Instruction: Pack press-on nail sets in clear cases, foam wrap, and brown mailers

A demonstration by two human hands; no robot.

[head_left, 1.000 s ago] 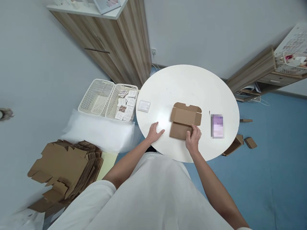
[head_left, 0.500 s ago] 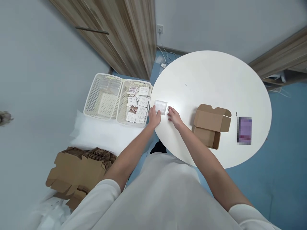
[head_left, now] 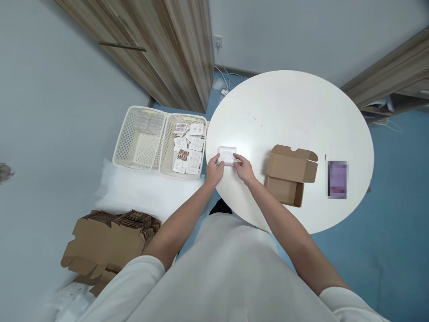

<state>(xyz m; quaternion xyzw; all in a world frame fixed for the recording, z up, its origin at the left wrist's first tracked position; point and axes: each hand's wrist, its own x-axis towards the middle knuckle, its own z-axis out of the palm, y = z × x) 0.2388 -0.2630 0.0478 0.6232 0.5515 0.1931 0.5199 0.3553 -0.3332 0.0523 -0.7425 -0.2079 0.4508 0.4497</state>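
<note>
Both forearms are reaching forward from the white sleeves and angling inward, the left hand (head_left: 215,171) and the right hand (head_left: 244,170) facing each other near the left edge of the round white bench (head_left: 301,107). The left hand is curling its thumb and fingers around the packet's lower left corner, and the right hand is mirroring it at the right side. The fingers of both hands are standing narrow, holding the white packet (head_left: 227,155) between them.

The packet is lying nearly level at the bench's left side, looking small, roughly rectangular and pale, with a slightly cloudy, wrapped surface; its contents are too small to tell. To its right, well apart, an open cardboard box (head_left: 286,172) is resting with its lid raised, and a purple, pixelated item (head_left: 338,180) is lying beyond it. Just left of the bench, a white basket (head_left: 166,156) is holding printed cards (head_left: 193,156).
</note>
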